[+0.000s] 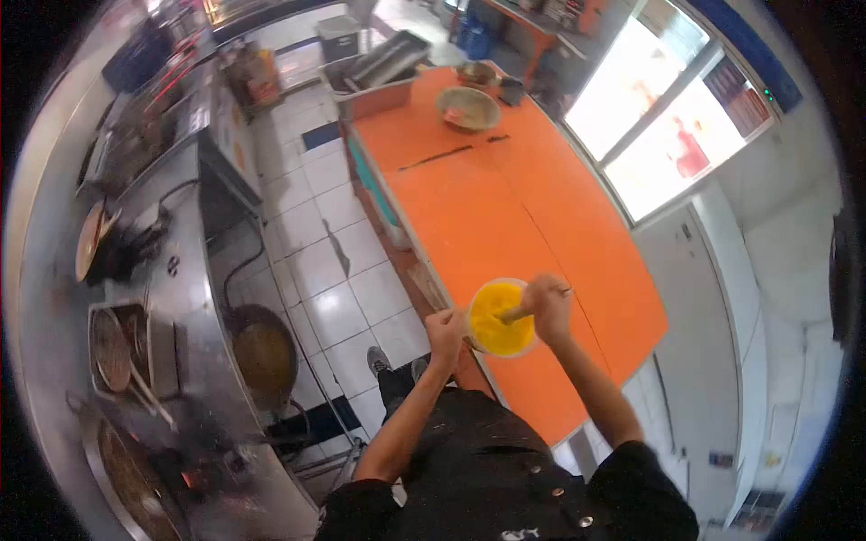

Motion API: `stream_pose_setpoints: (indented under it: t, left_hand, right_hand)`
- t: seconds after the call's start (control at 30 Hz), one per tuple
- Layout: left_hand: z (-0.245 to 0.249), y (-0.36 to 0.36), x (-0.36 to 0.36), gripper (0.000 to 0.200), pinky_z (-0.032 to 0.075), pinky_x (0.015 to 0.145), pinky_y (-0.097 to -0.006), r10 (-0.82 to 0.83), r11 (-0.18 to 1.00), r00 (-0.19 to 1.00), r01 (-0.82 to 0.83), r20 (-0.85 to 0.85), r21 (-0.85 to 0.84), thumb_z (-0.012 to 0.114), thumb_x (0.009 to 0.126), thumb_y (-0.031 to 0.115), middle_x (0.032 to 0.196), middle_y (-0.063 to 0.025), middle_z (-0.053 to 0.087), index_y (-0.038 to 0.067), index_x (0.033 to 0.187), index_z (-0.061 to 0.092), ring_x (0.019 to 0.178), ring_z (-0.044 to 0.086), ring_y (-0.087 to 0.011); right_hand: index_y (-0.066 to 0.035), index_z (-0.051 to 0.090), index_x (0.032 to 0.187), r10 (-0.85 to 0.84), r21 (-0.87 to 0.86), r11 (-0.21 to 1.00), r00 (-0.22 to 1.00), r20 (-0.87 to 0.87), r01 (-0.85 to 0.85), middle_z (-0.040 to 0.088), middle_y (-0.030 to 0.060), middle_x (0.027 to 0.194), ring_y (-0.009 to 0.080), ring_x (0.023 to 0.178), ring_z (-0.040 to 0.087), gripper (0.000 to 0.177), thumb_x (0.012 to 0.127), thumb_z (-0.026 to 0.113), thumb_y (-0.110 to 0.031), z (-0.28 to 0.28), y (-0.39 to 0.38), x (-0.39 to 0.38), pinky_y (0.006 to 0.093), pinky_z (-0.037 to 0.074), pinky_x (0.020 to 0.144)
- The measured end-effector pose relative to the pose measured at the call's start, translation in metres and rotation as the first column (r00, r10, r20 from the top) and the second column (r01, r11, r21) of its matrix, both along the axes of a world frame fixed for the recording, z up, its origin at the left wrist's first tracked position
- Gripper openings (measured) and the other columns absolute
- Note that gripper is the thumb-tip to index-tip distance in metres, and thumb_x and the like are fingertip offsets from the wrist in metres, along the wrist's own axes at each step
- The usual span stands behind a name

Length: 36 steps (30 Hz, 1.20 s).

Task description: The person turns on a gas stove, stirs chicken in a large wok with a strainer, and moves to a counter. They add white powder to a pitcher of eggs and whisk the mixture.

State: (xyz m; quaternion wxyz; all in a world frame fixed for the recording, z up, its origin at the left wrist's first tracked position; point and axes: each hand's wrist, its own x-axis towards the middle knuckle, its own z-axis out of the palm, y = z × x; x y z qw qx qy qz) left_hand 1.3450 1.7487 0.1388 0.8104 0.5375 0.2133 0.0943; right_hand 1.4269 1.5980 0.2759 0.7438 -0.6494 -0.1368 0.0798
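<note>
A round white container (475, 343) full of bright yellow liquid (494, 335) stands at the near left edge of the orange table (541, 225). My left hand (445, 335) is closed at the container's left rim; exactly how it grips there is too small to see. Wrapped round the handle of a stirring utensil (516, 315), my right hand (548, 309) is over the container's right side. The utensil's lower end dips into the yellow liquid, so its head is hidden.
A bowl (468, 109) sits at the table's far end, beside metal trays (390, 59). Along the left runs a steel cooking counter (185, 316) with a strainer (112, 350) and a large pan (126, 469). A wok (262, 356) stands lower, near the tiled floor (338, 298).
</note>
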Motion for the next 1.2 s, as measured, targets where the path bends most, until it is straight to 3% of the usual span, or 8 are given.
stream_pose_setpoints:
  t: [0.17, 0.23, 0.4, 0.67, 0.73, 1.03, 1.1, 1.2]
  left_hand:
    - [-0.037, -0.032, 0.026, 0.036, 0.025, 0.045, -0.0259, 0.013, 0.99, 0.997, -0.024, -0.079, -0.139, 0.056, 0.088, 0.011, 0.056, 0.0068, 0.038, 0.003, 0.056, 0.041, 0.053, 0.034, -0.0035]
    - [-0.036, -0.041, 0.032, 0.035, 0.025, 0.045, -0.0252, -0.016, 0.991, 0.996, 0.003, -0.093, -0.135, 0.056, 0.088, 0.011, 0.056, 0.0072, 0.038, 0.004, 0.056, 0.042, 0.053, 0.034, -0.003]
    - [-0.021, -0.063, 0.054, 0.035, 0.024, 0.046, -0.0238, -0.036, 0.983, 0.999, 0.034, -0.01, -0.178, 0.055, 0.089, 0.011, 0.058, 0.0081, 0.038, 0.006, 0.057, 0.042, 0.053, 0.033, -0.0019]
    - [-0.053, -0.072, 0.046, 0.041, 0.022, 0.044, -0.0296, -0.163, 0.94, 0.987, 0.159, -0.014, 0.303, 0.045, 0.094, 0.019, 0.053, 0.0053, 0.033, 0.005, 0.057, 0.035, 0.051, 0.031, -0.005]
    - [-0.05, -0.074, 0.05, 0.042, 0.023, 0.043, -0.0316, -0.164, 0.908, 0.986, 0.151, 0.001, 0.391, 0.043, 0.095, 0.021, 0.05, 0.0023, 0.032, 0.004, 0.057, 0.034, 0.049, 0.031, -0.0066]
    - [-0.043, -0.07, 0.048, 0.045, 0.026, 0.042, -0.0388, -0.203, 0.784, 0.978, 0.184, -0.035, 0.593, 0.041, 0.093, 0.022, 0.046, -0.0125, 0.033, -0.002, 0.056, 0.036, 0.041, 0.038, -0.016]
    - [-0.044, -0.07, 0.061, 0.045, 0.027, 0.042, -0.0397, -0.185, 0.793, 0.98, 0.19, -0.069, 0.579, 0.041, 0.093, 0.022, 0.046, -0.0144, 0.034, -0.002, 0.055, 0.037, 0.04, 0.04, -0.018]
    - [-0.057, -0.071, 0.058, 0.042, 0.024, 0.042, -0.0378, -0.191, 0.714, 0.976, 0.067, 0.102, 0.697, 0.042, 0.091, 0.024, 0.045, -0.01, 0.029, 0.001, 0.056, 0.033, 0.042, 0.033, -0.0142]
  right_hand:
    - [-0.013, 0.03, 0.058, -0.248, -0.12, 0.96, 0.966, 0.067, 0.255, 0.031, -0.0017, 0.047, 0.0075, 0.04, 0.031, 0.043, 0.096, 0.048, -0.019, -0.005, -0.031, 0.036, 0.0244, 0.029, 0.043]
    - [-0.011, 0.032, 0.057, -0.273, 0.229, 0.926, 0.951, -0.145, 0.301, 0.031, -0.0015, 0.045, 0.0085, 0.039, 0.03, 0.042, 0.096, 0.047, -0.017, 0.001, -0.047, 0.044, 0.0249, 0.029, 0.043]
    - [-0.012, 0.034, 0.057, -0.329, 0.219, 0.914, 0.94, -0.089, 0.341, 0.031, -0.002, 0.045, 0.0083, 0.038, 0.029, 0.042, 0.097, 0.046, -0.018, -0.027, -0.064, 0.04, 0.0261, 0.028, 0.042]
    - [-0.012, 0.04, 0.058, -0.322, 0.386, 0.856, 0.938, -0.125, 0.345, 0.034, -0.0017, 0.046, 0.007, 0.04, 0.032, 0.04, 0.096, 0.049, -0.021, -0.026, -0.089, 0.063, 0.027, 0.029, 0.04]
    - [-0.012, 0.041, 0.058, -0.446, 0.012, 0.894, 0.893, -0.057, 0.448, 0.039, -0.0026, 0.051, 0.0056, 0.043, 0.036, 0.039, 0.094, 0.053, -0.025, -0.092, -0.069, 0.055, 0.0255, 0.029, 0.04]
    - [-0.011, 0.041, 0.058, -0.236, -0.139, 0.965, 0.969, -0.076, 0.224, 0.041, -0.0026, 0.049, 0.0053, 0.044, 0.042, 0.039, 0.09, 0.061, -0.025, -0.068, -0.092, 0.065, 0.0233, 0.033, 0.039]
    - [-0.01, 0.044, 0.059, -0.406, 0.451, 0.77, 0.892, -0.201, 0.452, 0.04, -0.0034, 0.048, 0.0069, 0.042, 0.041, 0.038, 0.089, 0.061, -0.025, -0.078, -0.099, 0.07, 0.0234, 0.033, 0.04]
    - [-0.009, 0.048, 0.065, -0.302, -0.05, 0.953, 0.953, -0.033, 0.3, 0.044, -0.0032, 0.053, 0.0085, 0.045, 0.044, 0.033, 0.092, 0.057, -0.026, -0.076, -0.094, 0.068, 0.024, 0.035, 0.041]
